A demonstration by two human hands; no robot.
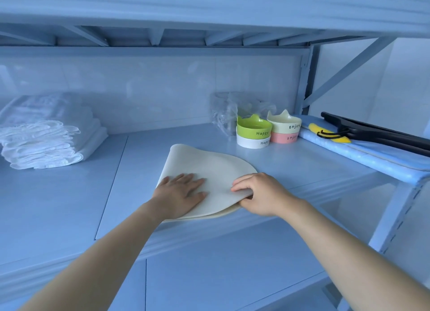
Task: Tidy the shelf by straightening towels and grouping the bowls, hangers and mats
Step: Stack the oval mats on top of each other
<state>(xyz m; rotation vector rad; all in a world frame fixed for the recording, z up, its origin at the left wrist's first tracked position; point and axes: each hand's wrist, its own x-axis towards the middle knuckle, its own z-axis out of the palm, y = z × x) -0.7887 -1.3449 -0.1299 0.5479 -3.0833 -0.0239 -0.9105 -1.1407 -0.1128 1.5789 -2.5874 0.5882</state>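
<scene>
One pale shelf (pixel 69 206) carries everything.

Right end: blue padded mat (pixel 372 157) lies flat along the right edge and runs out of view.

Left end, toward the back: stack of folded white towels (pixel 46 138), edges uneven.

Front edge, centre: round cream mat (pixel 209 166), its near-right rim lifted off a second cream layer (pixel 223 214). This is probably another mat, but only a sliver shows.

Black hangers (pixel 384 133) lie bunched on the blue padded mat, hooks pointing left.

Left hand (pixel 181 192) lies flat on the cream mat's left part, fingers straight, pressing down.

Right hand (pixel 263 194) grips the cream mat's right rim, fingers curled over the top, thumb underneath.

Crumpled clear plastic bag (pixel 228 110) at the back, just behind the bowls; contents not readable.

Four cat-eared bowls stand in two stacks just left of the blue padded mat:
- green bowl (pixel 253 126) sits in white bowl (pixel 251 143), both lettered "Happy"
- cream bowl (pixel 283 123) sits in pink bowl (pixel 283 137), both lettering starts "Enjo"

Yellow item (pixel 325 132) lies by the hanger hooks, unidentified.
</scene>
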